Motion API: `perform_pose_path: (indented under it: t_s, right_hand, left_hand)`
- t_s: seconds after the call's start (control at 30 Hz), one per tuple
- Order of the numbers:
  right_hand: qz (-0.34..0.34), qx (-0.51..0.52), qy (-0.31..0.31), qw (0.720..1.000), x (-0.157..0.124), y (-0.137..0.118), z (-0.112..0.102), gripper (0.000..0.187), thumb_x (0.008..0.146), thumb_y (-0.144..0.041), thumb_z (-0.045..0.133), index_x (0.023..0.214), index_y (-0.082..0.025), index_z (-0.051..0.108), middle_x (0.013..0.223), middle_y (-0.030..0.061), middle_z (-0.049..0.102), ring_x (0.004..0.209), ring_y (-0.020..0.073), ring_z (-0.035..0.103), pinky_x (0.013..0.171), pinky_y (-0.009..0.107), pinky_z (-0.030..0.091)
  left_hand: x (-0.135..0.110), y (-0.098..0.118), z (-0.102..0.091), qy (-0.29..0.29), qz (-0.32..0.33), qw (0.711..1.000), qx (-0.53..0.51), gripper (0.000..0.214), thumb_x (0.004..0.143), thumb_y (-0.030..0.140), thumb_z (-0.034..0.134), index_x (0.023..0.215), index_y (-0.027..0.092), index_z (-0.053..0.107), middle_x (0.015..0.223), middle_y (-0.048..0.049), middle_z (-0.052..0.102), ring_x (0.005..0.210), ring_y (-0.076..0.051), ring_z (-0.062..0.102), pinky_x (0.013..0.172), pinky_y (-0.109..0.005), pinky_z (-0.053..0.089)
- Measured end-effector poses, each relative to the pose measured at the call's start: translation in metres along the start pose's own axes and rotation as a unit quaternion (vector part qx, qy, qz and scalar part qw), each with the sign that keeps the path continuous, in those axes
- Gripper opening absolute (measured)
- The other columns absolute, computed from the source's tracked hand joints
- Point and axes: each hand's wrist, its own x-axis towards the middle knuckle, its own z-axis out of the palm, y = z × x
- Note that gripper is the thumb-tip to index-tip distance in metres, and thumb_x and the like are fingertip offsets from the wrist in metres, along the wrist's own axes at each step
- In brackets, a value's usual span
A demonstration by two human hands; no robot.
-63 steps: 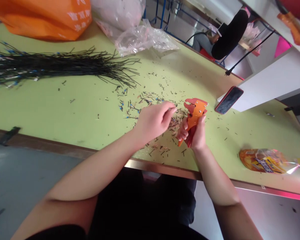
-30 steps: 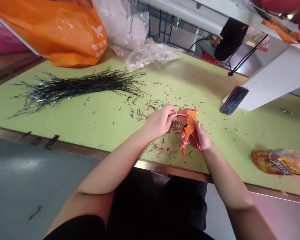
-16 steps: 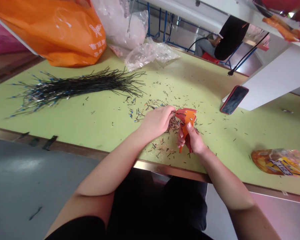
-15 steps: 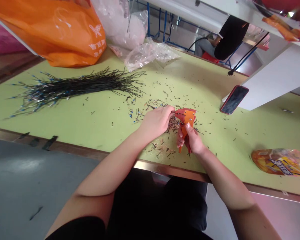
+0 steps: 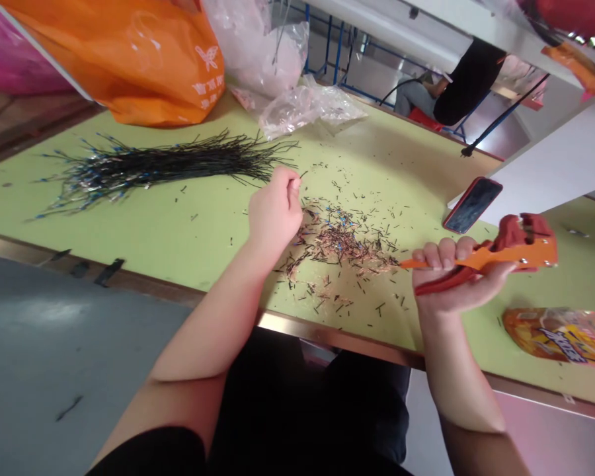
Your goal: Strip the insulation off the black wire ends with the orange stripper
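Observation:
My right hand (image 5: pixel 451 277) is wrapped round the handles of an orange and red wire stripper (image 5: pixel 510 248), held out to the right above the green table (image 5: pixel 129 218). My left hand (image 5: pixel 275 211) is closed in a pinch near the right end of a bundle of thin black wires (image 5: pixel 153 165) with blue-tipped ends. Whether a wire sits in the pinch is too small to tell. Between my hands lies a heap of copper and black wire scraps (image 5: pixel 342 241).
An orange plastic bag (image 5: pixel 139 53) and clear plastic bags (image 5: pixel 302 99) sit at the table's far side. A phone (image 5: pixel 471 205) leans by a white box at the right. A snack packet (image 5: pixel 560 334) lies near the front edge. Another person sits beyond the table.
My left hand left the stripper's jaws and moved up-left toward the wire bundle. My right hand swung the stripper out to the right, uncovering the scrap heap.

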Motion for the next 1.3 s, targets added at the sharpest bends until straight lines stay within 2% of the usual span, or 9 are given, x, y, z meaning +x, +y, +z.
perform_pose_path:
  t_s: [0.07, 0.13, 0.2, 0.3, 0.5, 0.6, 0.77, 1.0, 1.3]
  right_hand:
    - [0.03, 0.008, -0.002, 1.0, 0.005, 0.004, 0.001, 0.05, 0.095, -0.075, 0.06, 0.08, -0.028, 0.064, 0.067, -0.0013, 0.045, 0.06, 0.0179, 0.05, 0.069, 0.038, 0.055]
    - [0.091, -0.015, -0.03, 0.995, 0.003, 0.02, 0.004, 0.055, 0.092, -0.08, 0.059, 0.082, -0.027, 0.067, 0.069, 0.0012, 0.053, 0.064, 0.0199, 0.057, 0.068, 0.04, 0.057]
    - [0.144, -0.048, -0.073, 0.986, -0.004, 0.039, 0.006, 0.063, 0.085, -0.089, 0.06, 0.085, -0.026, 0.068, 0.071, 0.0034, 0.058, 0.068, 0.0232, 0.062, 0.064, 0.04, 0.058]
    - [0.178, -0.09, -0.091, 0.976, -0.014, 0.059, 0.006, 0.073, 0.079, -0.097, 0.055, 0.093, -0.027, 0.069, 0.076, 0.0065, 0.064, 0.081, 0.0289, 0.069, 0.062, 0.041, 0.059]
    - [0.176, -0.149, -0.041, 0.972, -0.016, 0.067, 0.0, 0.082, 0.083, -0.097, 0.044, 0.12, -0.027, 0.069, 0.089, 0.0105, 0.07, 0.095, 0.032, 0.073, 0.063, 0.042, 0.062]
    - [0.175, -0.134, -0.026, 0.975, -0.015, 0.067, 0.001, 0.082, 0.082, -0.096, 0.047, 0.119, -0.026, 0.068, 0.094, 0.012, 0.072, 0.102, 0.0335, 0.073, 0.067, 0.043, 0.063]
    - [0.191, -0.099, -0.041, 0.976, -0.015, 0.066, 0.002, 0.077, 0.082, -0.095, 0.052, 0.114, -0.027, 0.068, 0.098, 0.012, 0.073, 0.106, 0.0345, 0.072, 0.071, 0.044, 0.065]
    - [0.202, -0.109, -0.068, 0.971, -0.014, 0.064, -0.001, 0.08, 0.083, -0.097, 0.046, 0.113, -0.027, 0.069, 0.1, 0.0141, 0.072, 0.106, 0.0359, 0.073, 0.071, 0.046, 0.065]
    - [0.14, -0.117, -0.059, 0.981, -0.013, 0.07, -0.002, 0.07, 0.095, -0.086, 0.044, 0.128, -0.03, 0.071, 0.099, 0.0097, 0.078, 0.11, 0.0336, 0.075, 0.078, 0.044, 0.067]
  left_hand:
    - [-0.004, 0.004, 0.003, -0.005, 0.035, 0.999, -0.019, 0.018, 0.106, 0.024, 0.048, 0.105, 0.02, 0.066, 0.073, -0.0008, 0.069, 0.062, -0.016, 0.059, 0.064, -0.032, 0.041]
    - [-0.017, 0.018, 0.01, -0.05, 0.117, 0.992, -0.027, 0.018, 0.105, 0.025, 0.051, 0.101, 0.021, 0.068, 0.074, -0.0016, 0.071, 0.064, -0.017, 0.061, 0.063, -0.031, 0.041]
    - [-0.033, 0.033, 0.015, -0.059, 0.181, 0.981, -0.03, 0.021, 0.106, 0.026, 0.05, 0.1, 0.021, 0.07, 0.082, -0.0044, 0.075, 0.072, -0.018, 0.066, 0.062, -0.031, 0.04]
    - [-0.05, 0.048, 0.017, -0.066, 0.225, 0.972, -0.01, 0.023, 0.104, 0.026, 0.05, 0.092, 0.021, 0.07, 0.081, -0.0064, 0.075, 0.072, -0.019, 0.066, 0.059, -0.032, 0.037]
    - [-0.054, 0.051, 0.012, -0.068, 0.266, 0.961, -0.023, 0.028, 0.106, 0.025, 0.048, 0.085, 0.022, 0.068, 0.068, -0.0047, 0.067, 0.065, -0.019, 0.06, 0.057, -0.033, 0.032]
    - [-0.054, 0.051, 0.012, -0.062, 0.278, 0.958, -0.037, 0.025, 0.105, 0.024, 0.05, 0.088, 0.022, 0.068, 0.07, -0.0037, 0.069, 0.065, -0.018, 0.061, 0.057, -0.032, 0.032]
    - [-0.055, 0.05, 0.014, -0.071, 0.291, 0.953, -0.052, 0.024, 0.105, 0.023, 0.048, 0.09, 0.022, 0.067, 0.074, -0.0034, 0.074, 0.068, -0.017, 0.065, 0.056, -0.031, 0.033]
    - [-0.054, 0.048, 0.016, -0.079, 0.288, 0.954, -0.031, 0.024, 0.104, 0.022, 0.047, 0.09, 0.021, 0.067, 0.071, -0.004, 0.073, 0.067, -0.018, 0.065, 0.053, -0.032, 0.03]
    - [-0.056, 0.047, 0.021, -0.028, 0.327, 0.944, -0.034, 0.023, 0.105, 0.02, 0.048, 0.088, 0.019, 0.065, 0.067, -0.0011, 0.07, 0.061, -0.015, 0.062, 0.05, -0.03, 0.027]
